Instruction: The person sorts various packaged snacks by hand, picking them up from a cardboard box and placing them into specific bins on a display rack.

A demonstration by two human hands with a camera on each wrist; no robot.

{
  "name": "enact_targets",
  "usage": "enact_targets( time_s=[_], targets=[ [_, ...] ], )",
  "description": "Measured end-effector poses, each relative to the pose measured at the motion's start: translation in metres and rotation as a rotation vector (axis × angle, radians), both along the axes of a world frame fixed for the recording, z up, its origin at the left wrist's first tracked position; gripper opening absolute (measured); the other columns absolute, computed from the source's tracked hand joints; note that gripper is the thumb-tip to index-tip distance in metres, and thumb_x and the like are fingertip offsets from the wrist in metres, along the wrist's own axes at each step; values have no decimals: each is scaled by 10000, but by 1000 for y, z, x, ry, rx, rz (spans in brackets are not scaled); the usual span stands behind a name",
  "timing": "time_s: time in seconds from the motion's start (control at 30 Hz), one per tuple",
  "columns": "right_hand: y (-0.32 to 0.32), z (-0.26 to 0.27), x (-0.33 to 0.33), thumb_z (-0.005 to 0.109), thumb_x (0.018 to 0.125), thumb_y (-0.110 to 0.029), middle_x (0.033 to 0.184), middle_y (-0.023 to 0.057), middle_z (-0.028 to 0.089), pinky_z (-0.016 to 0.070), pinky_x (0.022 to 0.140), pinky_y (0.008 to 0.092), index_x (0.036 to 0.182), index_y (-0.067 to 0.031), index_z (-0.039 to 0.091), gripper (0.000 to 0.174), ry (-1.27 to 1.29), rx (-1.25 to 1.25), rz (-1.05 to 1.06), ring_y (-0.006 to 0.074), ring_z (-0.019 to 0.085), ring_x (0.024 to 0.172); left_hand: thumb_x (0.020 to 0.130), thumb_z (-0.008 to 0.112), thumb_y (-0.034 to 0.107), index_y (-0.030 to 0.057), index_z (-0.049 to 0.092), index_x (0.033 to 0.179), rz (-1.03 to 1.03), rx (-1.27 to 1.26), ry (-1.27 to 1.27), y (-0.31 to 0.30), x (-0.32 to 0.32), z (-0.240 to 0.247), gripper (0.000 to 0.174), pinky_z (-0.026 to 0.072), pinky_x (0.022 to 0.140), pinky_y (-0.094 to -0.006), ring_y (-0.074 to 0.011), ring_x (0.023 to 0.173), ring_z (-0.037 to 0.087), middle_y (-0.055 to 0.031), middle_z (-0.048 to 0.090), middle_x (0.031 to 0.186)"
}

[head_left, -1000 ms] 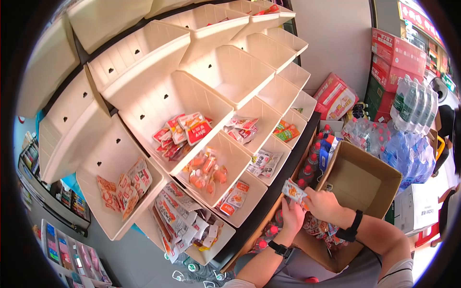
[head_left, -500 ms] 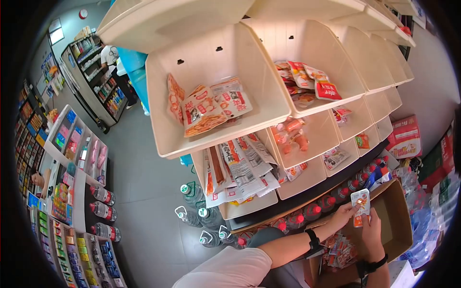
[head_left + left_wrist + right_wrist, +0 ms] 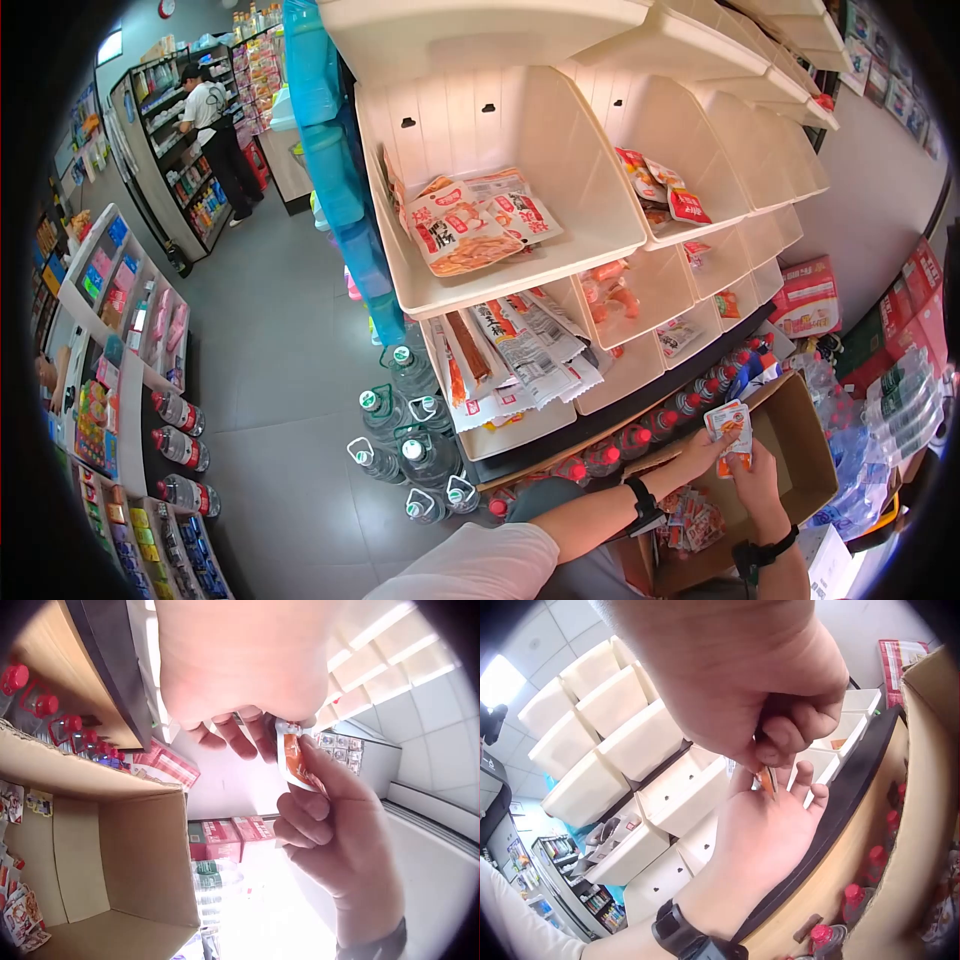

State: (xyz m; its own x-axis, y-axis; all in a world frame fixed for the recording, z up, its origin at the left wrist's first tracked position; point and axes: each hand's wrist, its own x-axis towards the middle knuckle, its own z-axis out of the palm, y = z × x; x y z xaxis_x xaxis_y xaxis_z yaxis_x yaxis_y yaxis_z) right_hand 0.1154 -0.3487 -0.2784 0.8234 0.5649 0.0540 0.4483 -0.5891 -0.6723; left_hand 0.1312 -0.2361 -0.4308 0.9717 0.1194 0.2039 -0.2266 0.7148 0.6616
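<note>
Over a cardboard box (image 3: 795,450), both hands hold a small white and orange snack packet (image 3: 728,425) with a food picture on it. My left hand (image 3: 703,456) pinches it from the left, its thumb across the front. From below, my right hand (image 3: 758,485) grips the lower orange part. In the left wrist view the right thumb presses on the packet (image 3: 295,759), its other fingers curled beneath. The right wrist view shows only an orange edge of the packet (image 3: 766,780) between the hands. Many small snack packets (image 3: 690,525) lie inside the box.
Tilted cream bins (image 3: 520,270) rise ahead; one holds larger snack bags (image 3: 465,230), another long sausage packs (image 3: 520,345). Red-capped bottles (image 3: 632,440) line the rack's foot. Large water bottles (image 3: 425,455) stand on the floor. Another person (image 3: 210,130) is at the far shelves.
The head view has swung left, bringing the aisle, floor bottles and another person into sight. Both hands keep hold of the packet above the box.
</note>
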Motion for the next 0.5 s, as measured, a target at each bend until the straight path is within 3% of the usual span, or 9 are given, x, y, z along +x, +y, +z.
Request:
enact_targets(
  time_s=[0.13,0.23,0.33,0.5],
  targets=[
    [5,9,-11,658,880,-61,867,221,713,544,747,396,1074,60,649,228,-64,-27,-32,335,737,844,1058,576,325,16,623,1269,36,39,-30,-1,-6,4,377,512,930,-278,-118,1054,644,-24,695,1160],
    [3,9,-13,654,881,-64,869,233,710,542,739,394,1062,58,651,219,-100,-38,-31,349,738,854,1056,581,330,15,623,1262,34,76,-21,2,-14,10,378,507,920,-277,-109,1041,636,-15,692,1143],
    [5,15,-16,657,889,-78,866,214,712,539,741,385,1057,57,654,216,-55,-22,-16,308,734,833,1053,590,337,18,623,1252,74,100,-7,5,-16,13,378,509,902,-281,-102,1022,626,-6,684,1127],
    [-3,-10,0,671,917,-118,867,125,706,533,747,359,1090,55,654,245,73,66,-36,168,670,830,1046,602,339,19,623,1232,88,69,56,7,-15,16,370,526,866,-288,-98,999,626,-15,672,1109]
  ],
)
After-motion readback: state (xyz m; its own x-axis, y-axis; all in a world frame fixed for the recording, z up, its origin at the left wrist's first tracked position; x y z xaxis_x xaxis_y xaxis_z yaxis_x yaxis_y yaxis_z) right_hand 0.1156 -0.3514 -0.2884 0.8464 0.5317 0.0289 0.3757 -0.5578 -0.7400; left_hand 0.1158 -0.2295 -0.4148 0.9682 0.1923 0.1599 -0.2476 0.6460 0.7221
